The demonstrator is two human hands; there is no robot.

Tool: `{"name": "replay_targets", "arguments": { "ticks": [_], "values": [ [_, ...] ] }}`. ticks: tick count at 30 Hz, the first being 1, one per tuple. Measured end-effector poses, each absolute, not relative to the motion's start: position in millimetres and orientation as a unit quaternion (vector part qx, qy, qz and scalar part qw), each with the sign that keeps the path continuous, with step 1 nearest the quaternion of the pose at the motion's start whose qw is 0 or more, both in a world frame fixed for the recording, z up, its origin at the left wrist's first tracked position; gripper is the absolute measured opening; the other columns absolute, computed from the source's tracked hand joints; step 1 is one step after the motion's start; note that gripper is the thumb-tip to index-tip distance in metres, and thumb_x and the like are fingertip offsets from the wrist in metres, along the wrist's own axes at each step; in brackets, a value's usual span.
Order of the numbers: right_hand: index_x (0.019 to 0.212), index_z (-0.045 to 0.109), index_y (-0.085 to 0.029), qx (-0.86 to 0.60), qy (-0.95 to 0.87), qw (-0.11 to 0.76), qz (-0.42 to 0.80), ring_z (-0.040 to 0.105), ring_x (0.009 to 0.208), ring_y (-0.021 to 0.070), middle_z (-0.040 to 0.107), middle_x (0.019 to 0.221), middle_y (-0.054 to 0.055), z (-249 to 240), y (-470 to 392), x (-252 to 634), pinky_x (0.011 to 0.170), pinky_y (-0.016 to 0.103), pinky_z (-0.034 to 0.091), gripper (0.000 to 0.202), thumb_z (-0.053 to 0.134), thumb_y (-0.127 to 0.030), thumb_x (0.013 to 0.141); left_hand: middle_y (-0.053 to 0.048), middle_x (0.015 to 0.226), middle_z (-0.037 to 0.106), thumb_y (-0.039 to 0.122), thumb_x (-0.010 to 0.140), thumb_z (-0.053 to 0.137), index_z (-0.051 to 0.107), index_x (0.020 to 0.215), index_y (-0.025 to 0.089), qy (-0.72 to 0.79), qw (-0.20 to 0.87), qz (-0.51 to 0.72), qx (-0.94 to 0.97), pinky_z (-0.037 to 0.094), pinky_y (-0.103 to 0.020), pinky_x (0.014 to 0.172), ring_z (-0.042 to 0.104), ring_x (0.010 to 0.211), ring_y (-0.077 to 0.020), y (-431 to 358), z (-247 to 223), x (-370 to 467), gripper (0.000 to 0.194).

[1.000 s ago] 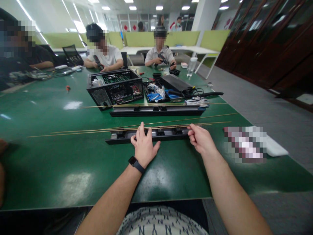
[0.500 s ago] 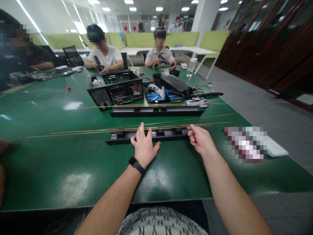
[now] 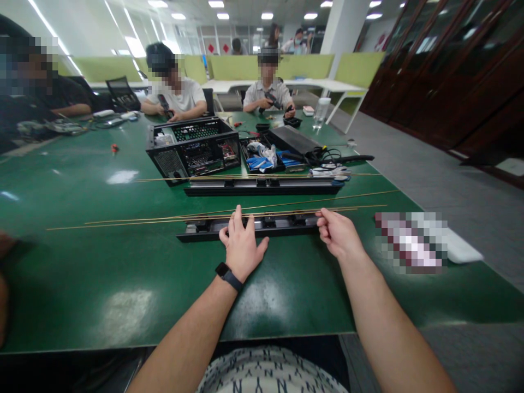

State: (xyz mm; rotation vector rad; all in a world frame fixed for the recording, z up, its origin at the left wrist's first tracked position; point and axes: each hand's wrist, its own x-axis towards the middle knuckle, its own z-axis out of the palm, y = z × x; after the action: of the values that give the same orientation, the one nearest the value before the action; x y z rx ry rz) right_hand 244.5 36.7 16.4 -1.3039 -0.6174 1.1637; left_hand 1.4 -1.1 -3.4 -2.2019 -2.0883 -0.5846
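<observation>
Several long, thin brass-coloured rods run sideways along a black and silver rail in front of me. My left hand, fingers spread, rests on this rail with its fingertips at the rods; part of the rail is hidden under it. Near the rail's right end, my right hand is closed in a pinch on one thin rod. Behind lies a second, similar rail, with more thin rods along its back edge.
An open black computer case stands beyond the rails, beside a tray of gloves and cables. A blurred flat object lies at right. Co-workers sit across the green table; another person's hand shows at far left.
The rod in my right hand has slid slightly to the right, along with that hand. My left hand stays in place on the rail.
</observation>
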Motion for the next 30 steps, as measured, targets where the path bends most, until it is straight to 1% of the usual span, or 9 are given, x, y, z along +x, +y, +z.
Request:
{"name": "replay_targets", "arguments": {
  "ticks": [10, 17, 22, 27, 30],
  "values": [
    [0.082, 0.064, -0.016, -0.564, -0.26, 0.603, 0.5, 0.038, 0.032, 0.0042, 0.058, 0.054, -0.004, 16.2, 37.6, 244.3, 0.025, 0.014, 0.022, 0.018, 0.068, -0.027, 0.097, -0.021, 0.176, 0.02, 0.05, 0.088, 0.069, 0.056, 0.15, 0.02, -0.675, 0.022, -0.192, -0.712, 0.038, -0.06, 0.111, 0.037, 0.151, -0.0398, -1.6, -2.0, 2.0, 0.07],
    [0.081, 0.063, -0.017, -0.563, -0.258, 0.609, 0.495, 0.038, 0.031, 0.0042, 0.058, 0.055, -0.004, 15.7, 38.4, 245.2, 0.025, 0.015, 0.022, 0.021, 0.073, -0.03, 0.094, -0.02, 0.176, 0.02, 0.051, 0.088, 0.069, 0.056, 0.15, 0.021, -0.678, 0.021, -0.187, -0.711, 0.038, -0.059, 0.112, 0.036, 0.153, -0.0398, -1.4, -1.2, 1.7, 0.07],
    [0.081, 0.063, -0.016, -0.564, -0.248, 0.614, 0.492, 0.039, 0.031, 0.0043, 0.058, 0.055, -0.004, 16.3, 38.6, 245.6, 0.025, 0.015, 0.022, 0.018, 0.069, -0.026, 0.096, -0.021, 0.176, 0.02, 0.05, 0.088, 0.069, 0.056, 0.149, 0.021, -0.676, 0.021, -0.192, -0.712, 0.038, -0.06, 0.111, 0.036, 0.152, -0.0396, -1.2, -1.1, 1.8, 0.069],
    [0.08, 0.063, -0.017, -0.568, -0.242, 0.617, 0.488, 0.039, 0.031, 0.0045, 0.057, 0.054, -0.004, 17.6, 38.2, 245.1, 0.025, 0.015, 0.022, 0.018, 0.071, -0.026, 0.094, -0.021, 0.176, 0.02, 0.05, 0.088, 0.07, 0.056, 0.149, 0.02, -0.675, 0.025, -0.191, -0.712, 0.038, -0.06, 0.111, 0.036, 0.152, -0.0396, -1.3, -2.2, 2.0, 0.069],
    [0.08, 0.064, -0.016, -0.572, -0.237, 0.62, 0.483, 0.039, 0.031, 0.0044, 0.057, 0.054, -0.004, 18.8, 38.1, 244.5, 0.025, 0.015, 0.022, 0.018, 0.068, -0.024, 0.095, -0.021, 0.176, 0.02, 0.05, 0.088, 0.07, 0.056, 0.149, 0.02, -0.676, 0.025, -0.189, -0.712, 0.038, -0.059, 0.111, 0.036, 0.153, -0.039, -1.5, -1.4, 2.1, 0.069]
  ]
}}
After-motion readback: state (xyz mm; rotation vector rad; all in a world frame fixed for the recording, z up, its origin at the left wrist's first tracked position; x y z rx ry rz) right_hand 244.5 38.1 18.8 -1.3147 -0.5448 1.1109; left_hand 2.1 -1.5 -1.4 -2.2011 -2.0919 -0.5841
